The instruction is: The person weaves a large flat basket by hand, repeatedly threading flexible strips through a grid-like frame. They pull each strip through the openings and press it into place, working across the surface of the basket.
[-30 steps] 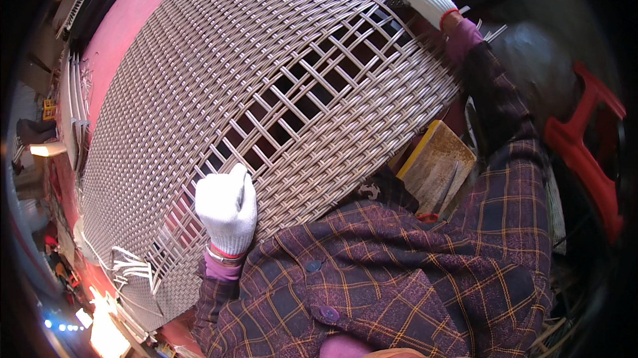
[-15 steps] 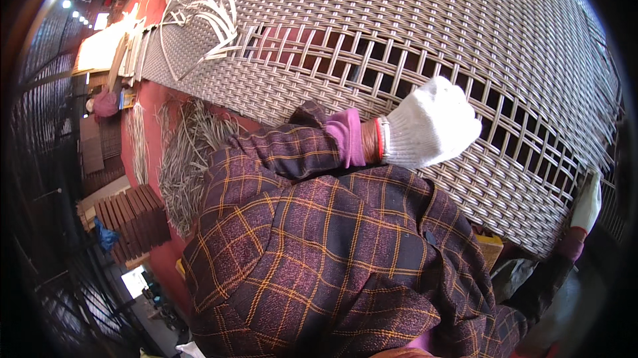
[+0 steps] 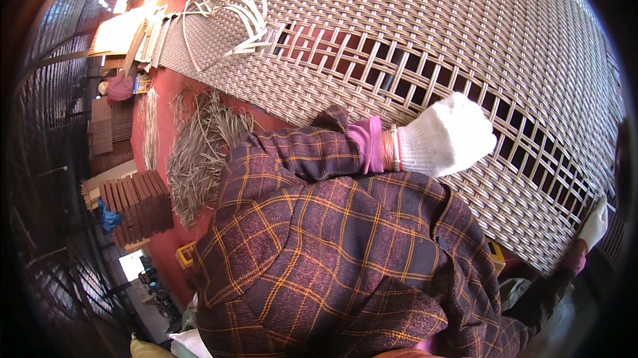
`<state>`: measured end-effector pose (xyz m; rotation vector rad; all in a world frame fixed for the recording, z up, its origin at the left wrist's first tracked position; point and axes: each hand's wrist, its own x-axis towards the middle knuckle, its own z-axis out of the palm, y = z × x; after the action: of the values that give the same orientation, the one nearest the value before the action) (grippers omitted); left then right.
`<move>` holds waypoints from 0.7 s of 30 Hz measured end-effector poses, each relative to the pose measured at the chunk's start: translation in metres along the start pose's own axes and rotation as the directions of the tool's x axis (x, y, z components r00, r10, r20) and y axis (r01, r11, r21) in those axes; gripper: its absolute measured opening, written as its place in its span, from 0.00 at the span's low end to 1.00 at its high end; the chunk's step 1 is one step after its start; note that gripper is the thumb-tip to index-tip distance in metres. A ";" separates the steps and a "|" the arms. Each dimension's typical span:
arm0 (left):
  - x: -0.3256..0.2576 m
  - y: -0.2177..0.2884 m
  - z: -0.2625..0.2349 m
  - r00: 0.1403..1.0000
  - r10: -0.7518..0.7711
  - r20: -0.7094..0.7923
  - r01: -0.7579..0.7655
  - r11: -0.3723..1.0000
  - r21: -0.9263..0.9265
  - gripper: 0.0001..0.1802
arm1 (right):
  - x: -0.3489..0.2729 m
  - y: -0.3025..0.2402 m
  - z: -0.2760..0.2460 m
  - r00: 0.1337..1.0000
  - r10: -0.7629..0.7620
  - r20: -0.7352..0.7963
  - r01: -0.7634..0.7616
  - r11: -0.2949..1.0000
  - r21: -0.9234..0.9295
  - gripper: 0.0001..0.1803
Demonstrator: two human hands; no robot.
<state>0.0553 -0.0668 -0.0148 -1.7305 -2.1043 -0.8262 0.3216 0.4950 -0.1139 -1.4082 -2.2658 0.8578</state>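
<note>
A large woven wicker panel [image 3: 372, 5] of grey-brown plastic strands lies in front of me. A long open gap [image 3: 399, 69] in its weave shows bare crossing strands, running from left toward the right edge. My left hand [image 3: 448, 135], in a white knit glove, rests on the near side of this gap with its fingers curled in. Whatever lies under those fingers is hidden. At the panel's right edge, close to the gap's end, my right hand [image 3: 593, 224] is also gloved. Its fingers are together at the edge; any strand between them cannot be made out.
Loose pale strands [image 3: 249, 22] curl from the gap's left end. On the red floor [image 3: 159, 85] to the left lies a heap of strands [image 3: 206, 152], near stacked brown slats [image 3: 139, 205] with a blue scrap [image 3: 108, 215]. Another person [image 3: 118, 87] is farther off.
The whole view has shifted, so the panel and floor appear farther right. My left hand keeps nearly the same place on the weave. My right hand has tilted slightly at the edge.
</note>
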 end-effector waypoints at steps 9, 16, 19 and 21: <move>-0.005 -0.009 -0.001 0.993 0.103 0.059 -0.102 0.995 -0.019 0.08 | -0.033 -0.035 0.023 0.995 0.068 -0.072 -0.031 0.904 0.426 0.24; 0.012 -0.006 -0.009 0.983 0.084 0.160 -0.052 0.979 -0.198 0.19 | -0.048 -0.058 0.011 0.960 0.217 0.177 -0.279 0.697 0.660 0.22; 0.016 -0.002 -0.012 0.985 0.057 0.165 -0.020 0.976 -0.216 0.19 | -0.073 -0.078 -0.002 0.961 0.071 0.267 -0.230 0.740 0.632 0.21; 0.017 0.000 -0.012 0.988 0.042 0.149 -0.003 0.967 -0.257 0.20 | -0.092 -0.087 -0.004 0.966 -0.247 0.072 0.213 0.926 0.312 0.21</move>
<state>0.0499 -0.0608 0.0044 -2.0035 -2.1482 -1.0277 0.3061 0.3859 -0.0517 -0.9600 -2.2036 1.1668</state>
